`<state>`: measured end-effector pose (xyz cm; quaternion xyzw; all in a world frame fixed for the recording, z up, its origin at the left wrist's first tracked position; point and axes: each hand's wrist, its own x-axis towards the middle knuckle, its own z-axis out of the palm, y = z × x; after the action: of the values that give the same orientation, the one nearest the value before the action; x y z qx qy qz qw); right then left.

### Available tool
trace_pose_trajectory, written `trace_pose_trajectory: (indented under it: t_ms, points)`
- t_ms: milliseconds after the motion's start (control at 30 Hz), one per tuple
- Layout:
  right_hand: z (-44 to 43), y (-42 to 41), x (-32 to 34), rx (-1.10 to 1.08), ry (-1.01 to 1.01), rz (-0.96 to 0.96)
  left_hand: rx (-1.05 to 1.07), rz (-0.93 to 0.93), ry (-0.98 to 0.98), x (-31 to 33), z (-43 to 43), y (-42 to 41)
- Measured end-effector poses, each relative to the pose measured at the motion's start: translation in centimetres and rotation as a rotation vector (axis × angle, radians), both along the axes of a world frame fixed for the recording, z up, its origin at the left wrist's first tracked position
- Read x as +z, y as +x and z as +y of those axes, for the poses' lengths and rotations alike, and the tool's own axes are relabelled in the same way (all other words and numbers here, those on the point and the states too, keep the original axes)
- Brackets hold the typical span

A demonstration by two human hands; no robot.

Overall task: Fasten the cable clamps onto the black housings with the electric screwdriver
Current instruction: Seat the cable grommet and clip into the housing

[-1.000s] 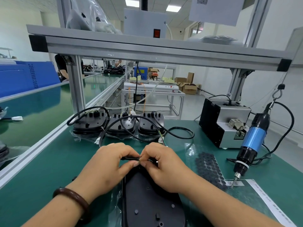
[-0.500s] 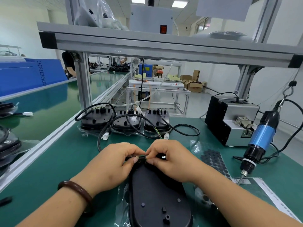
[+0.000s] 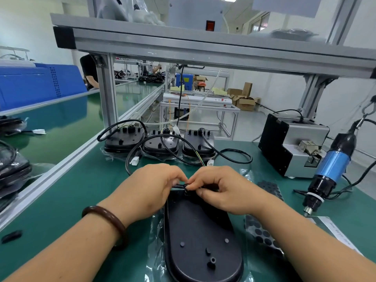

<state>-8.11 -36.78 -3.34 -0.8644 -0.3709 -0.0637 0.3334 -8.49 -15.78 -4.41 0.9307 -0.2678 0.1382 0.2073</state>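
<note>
A long black housing (image 3: 200,231) lies lengthwise on the green mat in front of me, on a clear plastic bag. At its far end my left hand (image 3: 150,186) and my right hand (image 3: 221,190) meet fingertip to fingertip. Both pinch a thin black cable (image 3: 178,185) and a small black clamp piece (image 3: 186,186) on the housing's top edge. The blue and black electric screwdriver (image 3: 331,169) hangs from a hook at the right, tip down, untouched.
Three black housings (image 3: 160,143) with looped cables and white connectors stand in a row behind my hands. A grey and black screw feeder (image 3: 289,143) sits at the right rear. A sheet of black round pads (image 3: 262,233) lies right of the housing. An aluminium frame crosses overhead.
Both hands stay pinched together at the housing's far end, with only small finger shifts on the cable. The camera has tilted slightly, so the scene sits a little differently in view.
</note>
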Motion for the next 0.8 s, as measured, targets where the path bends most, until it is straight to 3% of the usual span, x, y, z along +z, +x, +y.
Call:
trace_pose_trajectory:
  t_ms: [333, 633, 800]
  points:
    - [0.3, -0.7, 0.0, 0.004, -0.121, -0.138, -0.098, 0.035, -0.102, -0.7, 0.2, -0.9]
    - [0.2, -1.0, -0.4, -0.058, 0.122, -0.054, -0.002, 0.003, -0.291, -1.5, -0.9, -0.8]
    - [0.4, -1.1, -0.4, -0.039, 0.006, -0.14, 0.026, 0.076, -0.34, -1.4, -1.0, -0.6]
